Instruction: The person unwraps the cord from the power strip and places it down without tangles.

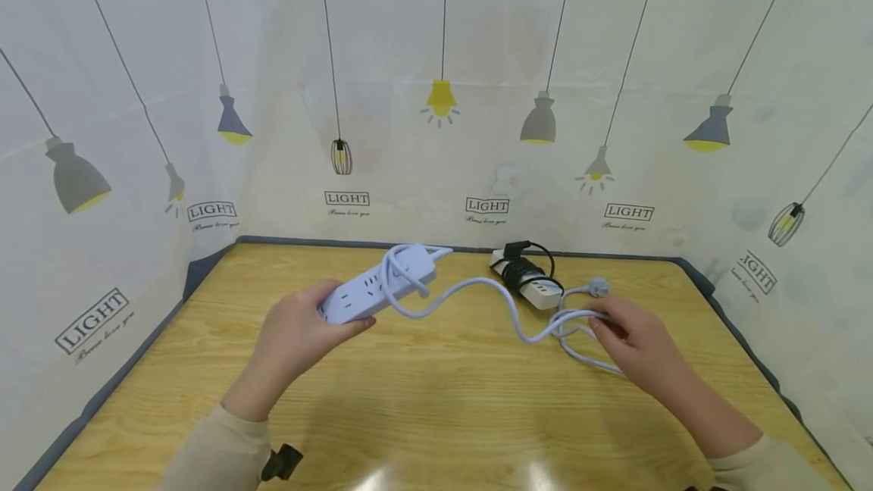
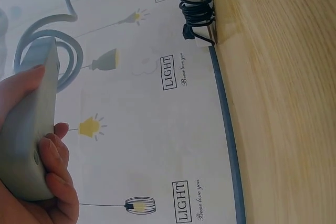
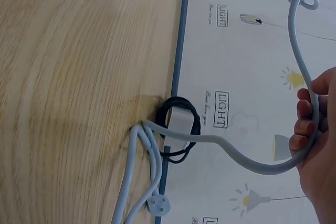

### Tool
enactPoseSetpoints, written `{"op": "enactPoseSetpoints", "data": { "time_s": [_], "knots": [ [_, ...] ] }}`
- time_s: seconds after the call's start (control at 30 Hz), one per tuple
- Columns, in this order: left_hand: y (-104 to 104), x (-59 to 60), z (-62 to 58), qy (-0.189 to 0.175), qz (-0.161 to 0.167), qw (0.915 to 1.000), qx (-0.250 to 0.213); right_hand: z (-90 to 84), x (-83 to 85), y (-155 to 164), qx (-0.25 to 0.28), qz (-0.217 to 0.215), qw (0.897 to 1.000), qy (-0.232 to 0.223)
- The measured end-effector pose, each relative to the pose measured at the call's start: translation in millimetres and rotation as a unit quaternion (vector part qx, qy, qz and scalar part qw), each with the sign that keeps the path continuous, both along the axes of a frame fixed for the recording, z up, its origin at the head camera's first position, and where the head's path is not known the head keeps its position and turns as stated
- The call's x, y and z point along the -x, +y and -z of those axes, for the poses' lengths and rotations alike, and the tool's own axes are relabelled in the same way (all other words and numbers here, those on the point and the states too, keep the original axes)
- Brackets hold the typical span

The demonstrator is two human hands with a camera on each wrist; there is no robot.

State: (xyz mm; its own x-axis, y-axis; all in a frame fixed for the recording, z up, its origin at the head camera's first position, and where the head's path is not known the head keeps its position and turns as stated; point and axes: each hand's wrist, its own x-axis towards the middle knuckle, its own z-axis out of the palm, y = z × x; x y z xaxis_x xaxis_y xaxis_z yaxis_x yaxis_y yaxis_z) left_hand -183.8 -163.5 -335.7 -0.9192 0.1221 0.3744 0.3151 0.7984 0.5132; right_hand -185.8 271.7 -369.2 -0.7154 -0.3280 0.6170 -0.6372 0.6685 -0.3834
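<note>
Left sleeve [image 1: 217, 449] is sitting closest, and the left hand [image 1: 296, 332] is gripping a pale strip [image 1: 358, 295], fingers and thumb wrapped round it, its far end wearing a loop of pale cord [image 1: 477, 280]. Farther out between the grips, black cord [image 1: 521, 273] is hugging another strip [image 1: 542, 294]. Right hand [image 1: 641, 343] is holding the pale cord in curled fingers, plug [image 1: 599, 288] showing just beyond.

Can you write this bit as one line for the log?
left hand: holds pale power strip; right hand: holds its cord; cord: loops at strip's far end; table: second strip, black cord wrapped round
</note>
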Motion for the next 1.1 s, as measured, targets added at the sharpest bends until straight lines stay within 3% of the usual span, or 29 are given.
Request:
{"op": "enactPoseSetpoints", "data": {
  "time_s": [0.43,0.77,1.1],
  "knots": [
    [-5,-1.7,-1.6,0.004,-0.011,0.9997,0.020,6.4,3.2,22,-0.029,0.065,0.996,-0.061],
    [-8,-3.8,-3.6,0.003,-0.018,0.9996,0.020,12.7,6.8,31,-0.037,0.087,0.992,-0.084],
    [-8,-1.0,-2.1,-0.008,-0.029,0.9993,0.020,10.4,6.6,17,-0.043,0.080,0.975,-0.205]
  ]
}}
